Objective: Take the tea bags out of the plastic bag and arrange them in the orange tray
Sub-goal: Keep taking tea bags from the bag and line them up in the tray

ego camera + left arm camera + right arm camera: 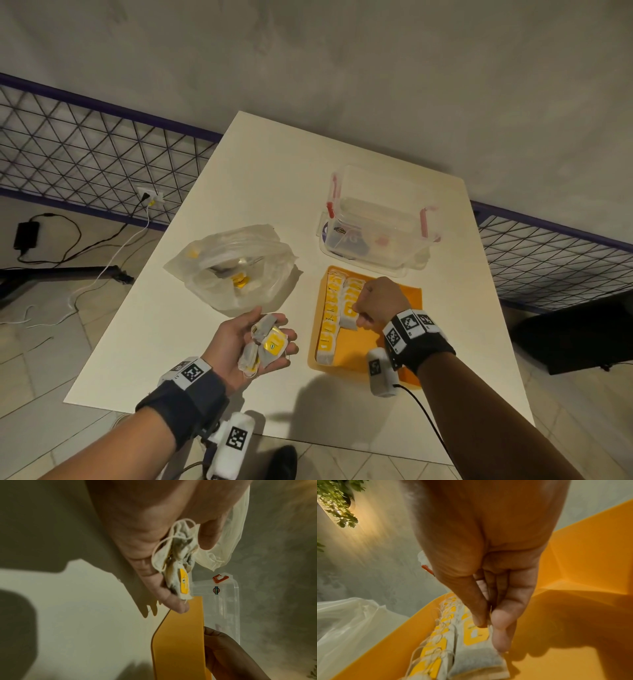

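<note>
The orange tray (404, 301) lies on the white table, with two rows of tea bags (329, 325) along its left side. My right hand (359, 317) is over the second row. Its thumb and fingers pinch a tea bag (476, 655) at the yellow tag, at the near end of that row. My left hand (274, 329) hovers palm up, left of the tray, and cradles several tea bags (265, 346) in curled fingers. The crumpled plastic bag (236, 270) lies beyond it, with a few tea bags (239, 282) inside.
A clear lidded container with red clasps (376, 226) stands just behind the tray. The table's (274, 171) left edge runs close to the plastic bag. A wire grid fence (85, 144) lines the wall, and cables lie on the floor at left.
</note>
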`<state>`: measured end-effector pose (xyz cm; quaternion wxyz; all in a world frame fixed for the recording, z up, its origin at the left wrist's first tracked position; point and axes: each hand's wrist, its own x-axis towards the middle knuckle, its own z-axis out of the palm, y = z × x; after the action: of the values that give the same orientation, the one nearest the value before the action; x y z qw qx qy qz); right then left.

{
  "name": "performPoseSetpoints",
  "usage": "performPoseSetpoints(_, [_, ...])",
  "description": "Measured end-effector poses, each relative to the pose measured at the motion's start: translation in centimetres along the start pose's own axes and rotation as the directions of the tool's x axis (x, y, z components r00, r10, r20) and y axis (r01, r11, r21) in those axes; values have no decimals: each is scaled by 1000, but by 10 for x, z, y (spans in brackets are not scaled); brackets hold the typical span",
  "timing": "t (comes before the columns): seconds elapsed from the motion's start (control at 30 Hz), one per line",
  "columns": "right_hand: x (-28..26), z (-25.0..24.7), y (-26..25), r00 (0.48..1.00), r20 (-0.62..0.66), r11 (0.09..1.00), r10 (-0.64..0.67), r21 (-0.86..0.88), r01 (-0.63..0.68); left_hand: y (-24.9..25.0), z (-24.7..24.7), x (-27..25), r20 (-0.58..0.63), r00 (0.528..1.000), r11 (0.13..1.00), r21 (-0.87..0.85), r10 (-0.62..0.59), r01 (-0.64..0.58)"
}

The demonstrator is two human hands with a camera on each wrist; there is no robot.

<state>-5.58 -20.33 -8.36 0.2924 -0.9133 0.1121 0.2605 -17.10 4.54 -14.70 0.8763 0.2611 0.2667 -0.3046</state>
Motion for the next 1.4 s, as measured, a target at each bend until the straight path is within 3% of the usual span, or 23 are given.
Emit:
performPoseSetpoints(0.2, [-5, -4, -6, 1000, -1, 996, -4, -84, 4, 0, 2, 1, 14, 1000, 999, -37, -10, 11])
performPoseSetpoints(0.3, [-14, -10, -11, 988, -121, 956, -94, -289, 55, 3, 5, -2, 15, 1000, 999, -53, -12, 13])
performPoseSetpoints(0.37, [-25, -10, -20, 964, -178, 951, -196, -275, 142, 3, 6, -2, 6, 1000, 998, -62, -11, 12])
performPoseSetpoints(0.47, [-49, 9, -41, 918, -87, 912, -388, -181, 368, 3, 9, -2, -6, 1000, 997, -73, -9, 8])
performPoseSetpoints(0.53, [-64, 27, -52, 896, 21, 886, -443, -144, 441, 2, 11, -1, -20, 1000, 997, -80, -5, 3])
performPoseSetpoints(0.7, [-70, 64, -58, 928, 149, 926, -342, -118, 360, 2, 16, -1, -43, 997, 984, -164, 59, -65])
performPoseSetpoints(0.8, [-69, 76, -58, 921, 144, 913, -361, -147, 381, 5, 19, -3, -31, 998, 973, -221, 60, -65])
performPoseSetpoints(0.9, [-66, 79, -55, 928, 117, 931, -353, -60, 361, 6, 19, -4, -6, 998, 967, -247, 58, -58])
performPoseSetpoints(1.1, [-64, 75, -50, 931, 91, 936, -353, 43, 351, 6, 17, -3, -17, 998, 978, -197, 67, -69])
performPoseSetpoints(1.4, [-63, 66, -46, 931, 39, 929, -364, 85, 360, 2, 22, -3, -92, 975, 979, 29, 203, -201])
